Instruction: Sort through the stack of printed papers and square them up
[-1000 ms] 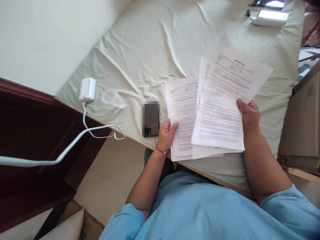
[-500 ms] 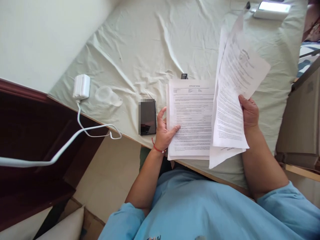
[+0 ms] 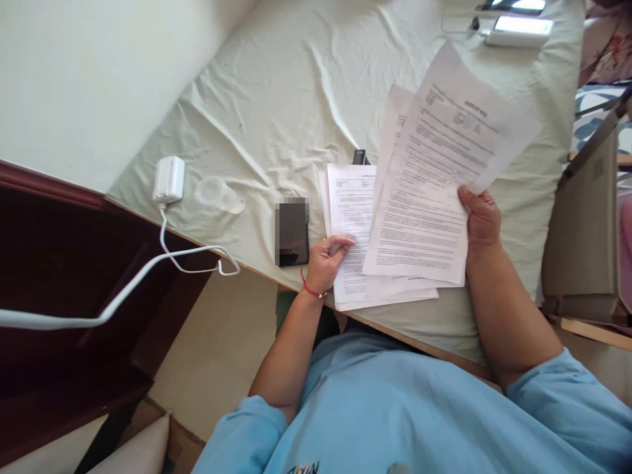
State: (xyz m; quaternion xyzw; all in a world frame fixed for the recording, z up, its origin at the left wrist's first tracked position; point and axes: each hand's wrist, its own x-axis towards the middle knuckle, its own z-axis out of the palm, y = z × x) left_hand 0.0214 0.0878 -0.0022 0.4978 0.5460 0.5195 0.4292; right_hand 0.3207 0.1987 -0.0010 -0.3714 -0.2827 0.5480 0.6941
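Note:
My right hand (image 3: pixel 482 217) grips several loose printed sheets (image 3: pixel 427 191) at their right edge, thumb on top and fingers behind. They are held tilted over the right part of a stack of printed papers (image 3: pixel 348 210) lying at the table's front edge. My left hand (image 3: pixel 326 263), with a red string bracelet at the wrist, rests at the stack's left side. Its thumb and forefinger meet at the tips above the printed page, with nothing visible between them. Left of this hand lies a dark phone (image 3: pixel 292 234), partly blurred out.
A white charger (image 3: pixel 168 179) with a white cable (image 3: pixel 133 289) stands at the left beside a clear plastic piece (image 3: pixel 217 193). A small black object (image 3: pixel 359 157) shows behind the stack. At the far right are a white device (image 3: pixel 521 33) and a cardboard box (image 3: pixel 580 217).
My right hand has brought its sheets left and flatter, covering more of the stack. My left hand has let go of the stack's left edge and drawn its fingers together above the page.

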